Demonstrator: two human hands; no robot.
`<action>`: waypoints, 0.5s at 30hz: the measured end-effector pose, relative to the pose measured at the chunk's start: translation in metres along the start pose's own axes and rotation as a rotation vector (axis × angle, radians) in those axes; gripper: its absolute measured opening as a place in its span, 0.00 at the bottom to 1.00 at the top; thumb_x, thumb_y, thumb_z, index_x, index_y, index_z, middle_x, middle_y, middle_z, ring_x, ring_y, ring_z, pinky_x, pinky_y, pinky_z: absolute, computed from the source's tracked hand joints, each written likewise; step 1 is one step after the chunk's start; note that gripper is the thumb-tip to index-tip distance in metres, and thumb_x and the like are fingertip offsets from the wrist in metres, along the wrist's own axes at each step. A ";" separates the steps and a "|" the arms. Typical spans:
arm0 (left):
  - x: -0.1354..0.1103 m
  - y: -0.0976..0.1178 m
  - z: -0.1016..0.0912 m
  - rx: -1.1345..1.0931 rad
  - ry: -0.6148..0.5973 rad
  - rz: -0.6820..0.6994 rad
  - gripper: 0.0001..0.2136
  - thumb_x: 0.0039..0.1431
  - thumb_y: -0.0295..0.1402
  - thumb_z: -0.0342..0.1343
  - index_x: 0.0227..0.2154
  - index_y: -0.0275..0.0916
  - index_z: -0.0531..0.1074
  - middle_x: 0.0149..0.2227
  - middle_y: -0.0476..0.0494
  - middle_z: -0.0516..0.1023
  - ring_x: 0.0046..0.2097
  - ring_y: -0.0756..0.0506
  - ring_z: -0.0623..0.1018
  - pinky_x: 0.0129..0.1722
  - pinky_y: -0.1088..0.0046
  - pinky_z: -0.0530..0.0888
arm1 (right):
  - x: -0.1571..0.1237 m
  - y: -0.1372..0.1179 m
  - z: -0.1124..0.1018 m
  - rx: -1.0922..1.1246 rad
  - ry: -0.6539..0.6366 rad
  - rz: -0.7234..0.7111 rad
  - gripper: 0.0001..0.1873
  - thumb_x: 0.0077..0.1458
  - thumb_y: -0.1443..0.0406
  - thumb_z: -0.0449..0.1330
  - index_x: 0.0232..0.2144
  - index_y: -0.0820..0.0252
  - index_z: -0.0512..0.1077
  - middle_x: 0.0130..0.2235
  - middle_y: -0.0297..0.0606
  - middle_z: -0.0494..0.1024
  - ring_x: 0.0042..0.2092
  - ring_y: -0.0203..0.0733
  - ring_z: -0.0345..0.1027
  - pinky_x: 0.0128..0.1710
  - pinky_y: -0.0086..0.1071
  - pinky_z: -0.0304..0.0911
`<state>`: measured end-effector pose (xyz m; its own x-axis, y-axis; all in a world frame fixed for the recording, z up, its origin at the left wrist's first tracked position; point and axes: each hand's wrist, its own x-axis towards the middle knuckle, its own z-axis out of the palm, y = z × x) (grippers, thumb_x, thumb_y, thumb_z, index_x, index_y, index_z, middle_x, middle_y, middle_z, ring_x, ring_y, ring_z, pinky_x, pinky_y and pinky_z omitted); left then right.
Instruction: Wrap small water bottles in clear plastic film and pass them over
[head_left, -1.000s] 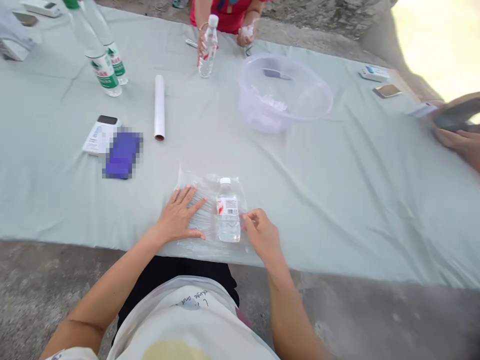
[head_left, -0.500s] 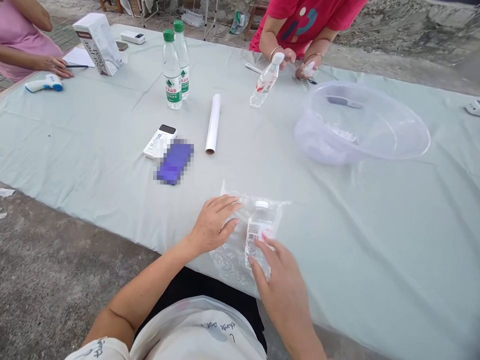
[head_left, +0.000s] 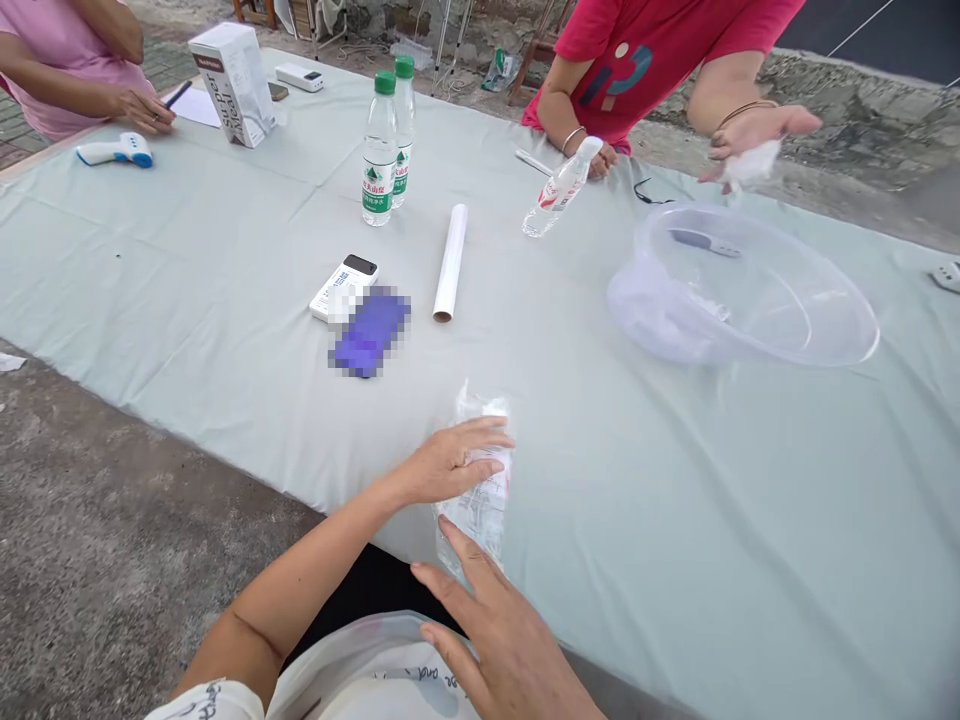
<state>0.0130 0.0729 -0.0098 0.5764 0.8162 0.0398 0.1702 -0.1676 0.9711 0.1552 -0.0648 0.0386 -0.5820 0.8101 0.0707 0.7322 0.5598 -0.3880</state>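
A clear plastic bottle wrapped in transparent film [head_left: 480, 510] lies on the table near its front edge, its cap end pointing away from me. My left hand [head_left: 457, 462] rests over the upper part of the wrapped bottle, fingers stretched out and flat rather than curled round it. Closer to me, my right hand [head_left: 487, 625] hovers by the bottle's lower end with its fingers spread; nothing is in it. Part of the bottle is hidden beneath my left hand.
Beyond my hands lie a white film roll [head_left: 451, 262], a blurred purple phone [head_left: 370, 334] and a white power bank [head_left: 344, 287]. Green-capped bottles [head_left: 379, 165] stand behind. A translucent basin [head_left: 675, 335] is at right. Across the table, a co-worker's hand [head_left: 757, 130] holds crumpled film.
The bottle has shifted left and is now wrapped by the film. My right hand has come off it toward me. The co-worker's hand has lifted outward above the basin.
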 end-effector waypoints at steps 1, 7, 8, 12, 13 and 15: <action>-0.003 -0.004 -0.004 -0.021 0.047 -0.050 0.18 0.65 0.37 0.52 0.56 0.46 0.72 0.68 0.44 0.62 0.68 0.40 0.64 0.61 0.59 0.70 | -0.001 0.001 -0.005 0.038 0.011 0.011 0.20 0.63 0.60 0.57 0.57 0.50 0.70 0.62 0.47 0.70 0.56 0.53 0.73 0.44 0.42 0.78; -0.002 -0.015 -0.012 -0.220 0.141 -0.239 0.17 0.63 0.40 0.52 0.51 0.44 0.74 0.62 0.43 0.71 0.54 0.40 0.77 0.52 0.62 0.76 | 0.001 0.032 -0.022 0.241 0.300 0.510 0.16 0.64 0.56 0.54 0.52 0.45 0.72 0.49 0.37 0.81 0.46 0.47 0.78 0.37 0.38 0.76; 0.000 -0.015 -0.012 -0.239 0.151 -0.262 0.16 0.63 0.42 0.52 0.50 0.44 0.75 0.60 0.43 0.72 0.52 0.40 0.78 0.50 0.62 0.76 | 0.003 0.038 -0.018 0.266 0.308 0.637 0.18 0.64 0.54 0.54 0.53 0.47 0.71 0.50 0.39 0.80 0.46 0.48 0.77 0.33 0.36 0.75; 0.006 -0.014 -0.016 -0.284 0.205 -0.298 0.15 0.62 0.40 0.53 0.48 0.41 0.75 0.54 0.41 0.77 0.55 0.41 0.76 0.54 0.62 0.73 | 0.013 0.047 0.010 0.395 0.213 0.724 0.26 0.63 0.51 0.54 0.60 0.51 0.64 0.59 0.45 0.71 0.53 0.50 0.73 0.33 0.35 0.75; 0.006 -0.014 -0.019 -0.305 0.216 -0.304 0.14 0.61 0.39 0.53 0.47 0.40 0.74 0.52 0.41 0.78 0.55 0.41 0.76 0.55 0.62 0.72 | 0.015 0.044 0.018 0.398 0.205 0.673 0.26 0.63 0.51 0.54 0.61 0.50 0.64 0.61 0.45 0.69 0.55 0.50 0.71 0.36 0.37 0.75; 0.003 -0.012 -0.026 -0.338 0.259 -0.316 0.14 0.62 0.38 0.52 0.46 0.39 0.74 0.49 0.40 0.79 0.52 0.42 0.77 0.53 0.63 0.73 | 0.020 0.037 0.032 0.333 0.241 0.541 0.23 0.64 0.54 0.54 0.59 0.49 0.66 0.63 0.45 0.65 0.58 0.51 0.68 0.44 0.43 0.75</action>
<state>-0.0080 0.0914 -0.0151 0.3150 0.9152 -0.2514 0.0120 0.2610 0.9653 0.1591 -0.0334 -0.0035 -0.0414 0.9988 -0.0250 0.7274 0.0130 -0.6861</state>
